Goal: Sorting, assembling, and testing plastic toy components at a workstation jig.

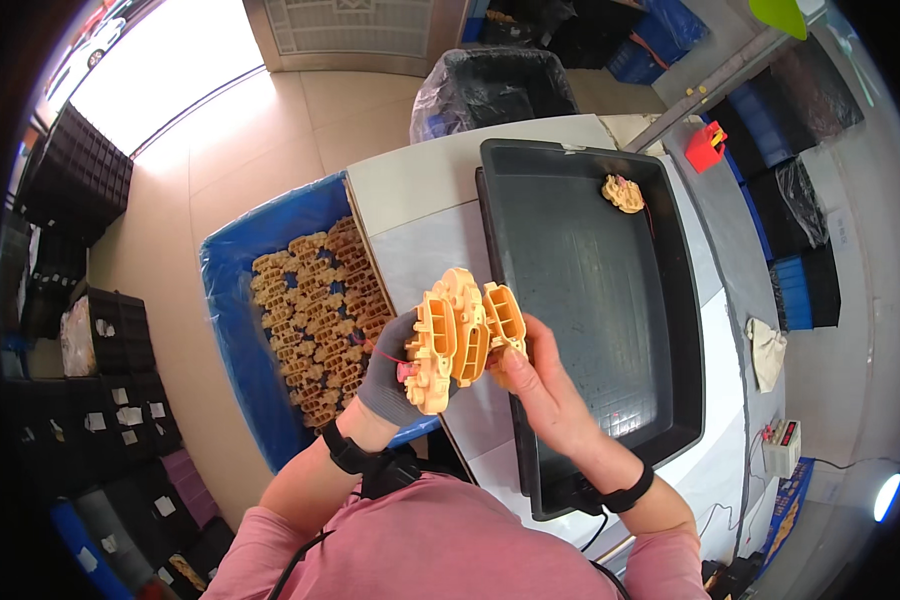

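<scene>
My left hand (388,375), in a dark grey glove, is closed around a pale-orange moulded plastic housing (435,350) with ribbed oval openings. A small pink piece (405,372) with a thin red wire sits on its left side. My bare right hand (545,385) pinches the slotted section (506,318) at the right, thumb in front. Whether that section is joined to the rest or separate, I cannot tell. A similar plastic housing (623,194), with a red wire, lies in the far right corner of the black tray (590,300).
A blue-lined bin (232,300) filled with rows of similar parts stands left of the white table (410,165). Beyond the table is a plastic-lined black crate (495,90). A red holder (706,147), a cloth (766,355) and a small display box (781,447) are at the right.
</scene>
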`<state>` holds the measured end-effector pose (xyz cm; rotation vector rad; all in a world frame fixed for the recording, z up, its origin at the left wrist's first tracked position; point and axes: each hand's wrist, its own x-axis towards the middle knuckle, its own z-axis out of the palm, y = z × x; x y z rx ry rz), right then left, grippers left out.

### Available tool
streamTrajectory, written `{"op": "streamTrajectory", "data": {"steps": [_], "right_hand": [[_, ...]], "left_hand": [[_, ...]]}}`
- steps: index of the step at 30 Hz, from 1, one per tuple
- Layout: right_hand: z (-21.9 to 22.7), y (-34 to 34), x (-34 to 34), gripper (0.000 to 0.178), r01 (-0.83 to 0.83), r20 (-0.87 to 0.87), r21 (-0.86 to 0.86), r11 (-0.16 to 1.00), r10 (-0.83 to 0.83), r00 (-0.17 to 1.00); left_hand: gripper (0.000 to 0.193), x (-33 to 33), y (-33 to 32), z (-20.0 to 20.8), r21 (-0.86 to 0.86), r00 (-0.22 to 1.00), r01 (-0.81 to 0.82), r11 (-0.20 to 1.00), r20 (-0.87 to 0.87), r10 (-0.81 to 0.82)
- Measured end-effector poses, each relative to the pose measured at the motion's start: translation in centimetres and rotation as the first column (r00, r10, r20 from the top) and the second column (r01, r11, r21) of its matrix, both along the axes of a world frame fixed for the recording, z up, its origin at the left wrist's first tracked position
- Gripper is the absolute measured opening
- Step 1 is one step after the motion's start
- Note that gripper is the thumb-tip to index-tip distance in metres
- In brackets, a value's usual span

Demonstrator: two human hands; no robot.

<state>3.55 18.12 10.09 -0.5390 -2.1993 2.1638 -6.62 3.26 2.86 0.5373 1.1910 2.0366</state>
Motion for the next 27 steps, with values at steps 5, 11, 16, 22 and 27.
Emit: {"op": "streamTrajectory", "data": {"steps": [5, 11, 16, 22, 27], "right_hand": [[-0.7, -0.6, 0.0, 0.052, -0.043, 0.023, 0.074, 0.996, 0.041, 0.999], [-0.6, 0.6, -0.2, 0.054, -0.017, 0.065, -0.163, 0.986, 0.028, 0.997], [-1.4, 2.4, 0.1, 0.051, 0.045, 0.088, -0.252, 0.967, -0.023, 0.996], [-1.8, 3.0, 0.2, 0.047, 0.048, 0.188, -0.079, 0.996, -0.033, 0.982], [-1.8, 5.2, -0.1, 0.047, -0.203, 0.185, 0.245, 0.948, 0.16, 0.97]], "left_hand": [[0.042, -0.7, -0.2, -1.2, 0.349, 0.735, -0.031, 0.937, 0.643, -0.215], [0.055, 0.0, 0.8, -2.1, 0.057, 0.968, -0.094, 0.994, 0.238, 0.078], [0.051, -0.5, 2.2, -0.2, 0.15, 0.805, -0.131, 0.98, 0.593, 0.017], [0.036, -1.5, 3.5, -1.1, 0.377, 0.533, -0.005, 0.926, 0.785, -0.317], [0.041, -1.3, 2.9, -1.0, 0.214, 0.811, 0.071, 0.974, 0.556, -0.181]]}}
